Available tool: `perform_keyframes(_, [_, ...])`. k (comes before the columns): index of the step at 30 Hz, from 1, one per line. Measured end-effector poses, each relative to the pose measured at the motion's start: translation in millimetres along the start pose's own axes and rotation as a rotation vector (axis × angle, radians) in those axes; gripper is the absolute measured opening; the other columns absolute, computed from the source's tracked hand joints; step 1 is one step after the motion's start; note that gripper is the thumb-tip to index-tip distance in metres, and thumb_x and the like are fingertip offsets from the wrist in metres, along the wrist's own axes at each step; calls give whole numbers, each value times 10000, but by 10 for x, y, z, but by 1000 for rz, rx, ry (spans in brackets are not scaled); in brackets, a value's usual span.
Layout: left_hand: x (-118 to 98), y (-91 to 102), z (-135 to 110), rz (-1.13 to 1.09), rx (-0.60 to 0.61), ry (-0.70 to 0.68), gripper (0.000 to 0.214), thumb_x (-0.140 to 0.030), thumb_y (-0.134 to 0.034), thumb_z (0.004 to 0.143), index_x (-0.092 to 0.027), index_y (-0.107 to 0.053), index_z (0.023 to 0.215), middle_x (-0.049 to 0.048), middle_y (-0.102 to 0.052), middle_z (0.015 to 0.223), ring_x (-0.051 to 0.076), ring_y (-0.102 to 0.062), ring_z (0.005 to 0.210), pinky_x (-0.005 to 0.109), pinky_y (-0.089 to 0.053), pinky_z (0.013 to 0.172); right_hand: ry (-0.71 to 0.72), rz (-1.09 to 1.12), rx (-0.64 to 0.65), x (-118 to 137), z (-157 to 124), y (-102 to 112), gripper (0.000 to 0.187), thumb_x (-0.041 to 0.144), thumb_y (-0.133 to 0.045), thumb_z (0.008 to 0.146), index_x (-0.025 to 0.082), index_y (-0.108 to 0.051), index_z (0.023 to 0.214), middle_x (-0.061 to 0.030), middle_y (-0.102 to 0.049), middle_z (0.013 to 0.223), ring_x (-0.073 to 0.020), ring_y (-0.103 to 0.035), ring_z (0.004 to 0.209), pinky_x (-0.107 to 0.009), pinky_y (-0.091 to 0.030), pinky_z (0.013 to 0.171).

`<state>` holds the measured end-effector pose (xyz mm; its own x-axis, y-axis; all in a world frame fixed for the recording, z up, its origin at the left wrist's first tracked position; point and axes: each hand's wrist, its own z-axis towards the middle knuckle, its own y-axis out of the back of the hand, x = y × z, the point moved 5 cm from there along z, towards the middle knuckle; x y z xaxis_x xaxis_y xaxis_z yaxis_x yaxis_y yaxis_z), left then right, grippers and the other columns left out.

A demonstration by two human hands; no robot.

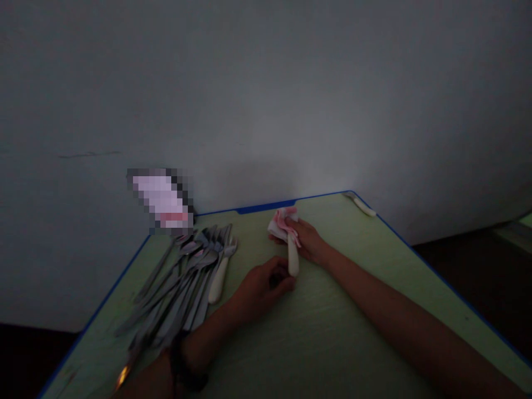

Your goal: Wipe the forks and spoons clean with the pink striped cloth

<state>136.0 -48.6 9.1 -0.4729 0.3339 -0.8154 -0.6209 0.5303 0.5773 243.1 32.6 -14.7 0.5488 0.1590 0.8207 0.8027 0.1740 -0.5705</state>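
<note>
White-handled, a utensil is held above the surface, fingers of the left hand pinching its near end, those of the right hand pressing a pink-and-white cloth around its far end (hidden there); piled cutlery lies left.

Cloth looks matt, handle smooth plastic, cutlery glossy metal.

On the table, to the left, a heap of cutlery, with a fork along its right edge; behind that, a screen; at the back right corner, another utensil. Between, a cloth in the right hand; in front, a handle, its end at the left hand.
</note>
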Motion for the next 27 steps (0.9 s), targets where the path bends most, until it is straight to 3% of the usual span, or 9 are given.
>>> perform_keyframes(21, [29,-1,9,60,-2,-2,184,-312,-482,824,-180,-503,951,21,-632,837,145,-576,743,242,-430,655,-17,10,-31,24,-24,-20,255,346,-610,742,148,-589,902,-68,-658,858,-168,-628,716,-328,-515,693])
perform_keyframes(27, [-5,-3,7,40,3,-16,183,-306,-478,829,-183,-492,964,16,-622,829,144,-568,738,248,-427,662,-7,12,16,17,-18,-17,273,356,-600,751,150,-590,929,-72,-660,872,-162,-632,671,-312,-516,663])
